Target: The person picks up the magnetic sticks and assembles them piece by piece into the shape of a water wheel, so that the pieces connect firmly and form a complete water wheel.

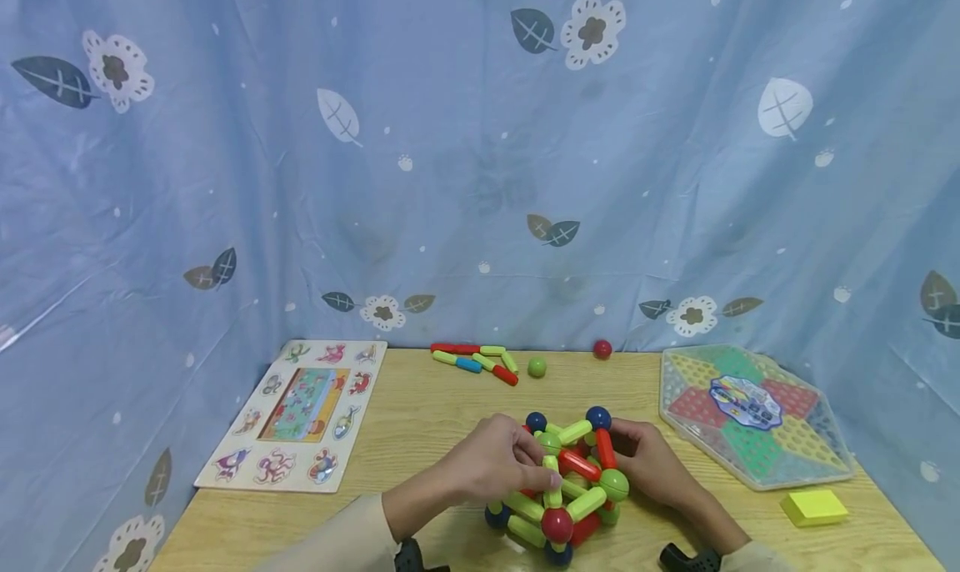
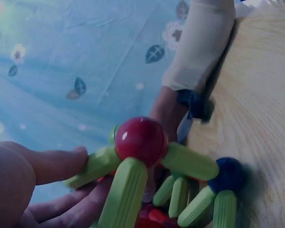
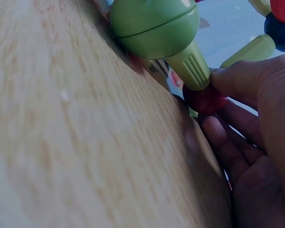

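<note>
A frame built of magnetic rods and balls [image 1: 580,465] stands on the wooden table between both hands, in red, light green and blue. At its near upper side my left hand [image 1: 498,459] pinches a light green rod [image 1: 552,497] between thumb and fingers. That rod meets a red ball [image 2: 141,141], from which more light green rods spread. Low on the far right side, my right hand [image 1: 651,464] grips a red ball [image 3: 205,99] by its fingertips, close over the table. A short light green rod [image 3: 192,66] joins this ball to a large green ball [image 3: 156,28].
Several loose rods [image 1: 468,360], a green ball [image 1: 537,367] and a red ball [image 1: 602,349] lie at the back. A sea-animal puzzle board [image 1: 360,439] is on the left. To the right are a hexagonal game board [image 1: 750,418] and a yellow block [image 1: 813,508]. Blue curtains [image 1: 480,180] enclose the table.
</note>
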Tool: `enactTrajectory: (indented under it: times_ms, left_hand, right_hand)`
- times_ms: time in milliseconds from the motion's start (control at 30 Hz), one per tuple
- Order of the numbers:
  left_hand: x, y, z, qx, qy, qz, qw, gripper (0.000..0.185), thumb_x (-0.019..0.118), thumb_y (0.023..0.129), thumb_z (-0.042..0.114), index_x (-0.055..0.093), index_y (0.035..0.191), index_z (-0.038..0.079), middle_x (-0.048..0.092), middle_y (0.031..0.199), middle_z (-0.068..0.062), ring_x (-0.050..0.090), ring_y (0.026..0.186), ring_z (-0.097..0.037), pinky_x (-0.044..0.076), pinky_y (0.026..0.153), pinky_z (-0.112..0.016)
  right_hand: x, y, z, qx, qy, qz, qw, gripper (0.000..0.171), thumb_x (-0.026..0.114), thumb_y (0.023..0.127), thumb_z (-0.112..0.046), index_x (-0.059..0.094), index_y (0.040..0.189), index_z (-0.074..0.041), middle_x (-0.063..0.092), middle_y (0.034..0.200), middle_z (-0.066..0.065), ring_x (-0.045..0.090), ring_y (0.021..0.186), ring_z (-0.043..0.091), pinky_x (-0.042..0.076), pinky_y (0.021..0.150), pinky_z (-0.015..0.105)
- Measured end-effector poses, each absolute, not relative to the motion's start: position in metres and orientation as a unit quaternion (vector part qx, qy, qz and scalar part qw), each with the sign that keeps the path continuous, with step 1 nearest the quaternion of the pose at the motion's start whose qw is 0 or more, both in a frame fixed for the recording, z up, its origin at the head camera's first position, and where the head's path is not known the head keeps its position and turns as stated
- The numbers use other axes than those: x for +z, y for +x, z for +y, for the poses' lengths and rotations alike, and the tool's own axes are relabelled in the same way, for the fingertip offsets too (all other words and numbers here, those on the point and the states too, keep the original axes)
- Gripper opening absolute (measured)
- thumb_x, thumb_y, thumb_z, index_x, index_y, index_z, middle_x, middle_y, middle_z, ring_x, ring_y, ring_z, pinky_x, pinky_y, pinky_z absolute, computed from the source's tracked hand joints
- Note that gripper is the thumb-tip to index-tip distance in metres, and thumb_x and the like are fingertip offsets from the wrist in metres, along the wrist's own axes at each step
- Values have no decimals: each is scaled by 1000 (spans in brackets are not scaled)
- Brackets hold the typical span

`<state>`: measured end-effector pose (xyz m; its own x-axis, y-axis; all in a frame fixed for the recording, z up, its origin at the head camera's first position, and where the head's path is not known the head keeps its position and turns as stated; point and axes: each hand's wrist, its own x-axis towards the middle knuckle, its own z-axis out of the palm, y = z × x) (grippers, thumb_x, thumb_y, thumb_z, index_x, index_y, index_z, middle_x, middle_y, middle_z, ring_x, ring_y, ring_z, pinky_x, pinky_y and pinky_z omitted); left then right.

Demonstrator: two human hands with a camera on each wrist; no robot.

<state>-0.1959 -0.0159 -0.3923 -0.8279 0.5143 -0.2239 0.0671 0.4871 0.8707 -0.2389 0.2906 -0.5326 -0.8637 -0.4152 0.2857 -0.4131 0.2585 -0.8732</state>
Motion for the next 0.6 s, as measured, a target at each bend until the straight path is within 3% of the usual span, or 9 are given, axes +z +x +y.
enactTrajectory:
  times_ms: [133, 300, 400, 433, 600]
  left_hand:
    - [-395, -202, -16, 455, 187, 830, 261, 14, 88, 95, 25, 87, 90, 13, 80, 85, 2, 66, 84, -9, 52, 71, -28]
    - [-402, -207, -17, 466, 191, 808, 305, 18, 84, 99, 26, 88, 88, 12, 84, 88, -12, 75, 89, -13, 57, 84, -31]
    - [-408, -208, -16, 469, 182, 804, 316, 21, 83, 100, 28, 88, 88, 12, 84, 88, -11, 77, 92, -14, 58, 85, -31]
    - [-409, -208, -16, 471, 179, 803, 319, 22, 82, 100, 28, 88, 88, 11, 84, 88, -10, 76, 92, -12, 57, 84, -29]
    - [-415, -208, -17, 481, 160, 796, 332, 26, 80, 102, 34, 88, 88, 13, 82, 82, -4, 58, 68, -6, 41, 51, -23]
  right_hand:
    - [-532, -239, 291, -548, -252, 797, 5, 21, 77, 101, -6, 78, 122, -10, 83, 114, 7, 77, 108, 9, 61, 94, 24]
    - [-532, -239, 291, -549, -261, 794, 5, 22, 77, 102, -6, 77, 124, -7, 82, 114, 9, 76, 107, 9, 62, 92, 24]
    - [-531, -238, 290, -551, -262, 792, 6, 22, 77, 102, -7, 76, 124, -6, 82, 114, 11, 76, 107, 8, 62, 92, 24]
    - [-531, -238, 290, -552, -261, 792, 6, 23, 77, 102, -7, 76, 125, -6, 82, 114, 11, 76, 107, 8, 62, 92, 24]
    - [-531, -239, 290, -548, -255, 796, 7, 26, 77, 102, -8, 76, 127, -6, 82, 116, 11, 76, 107, 7, 62, 92, 24]
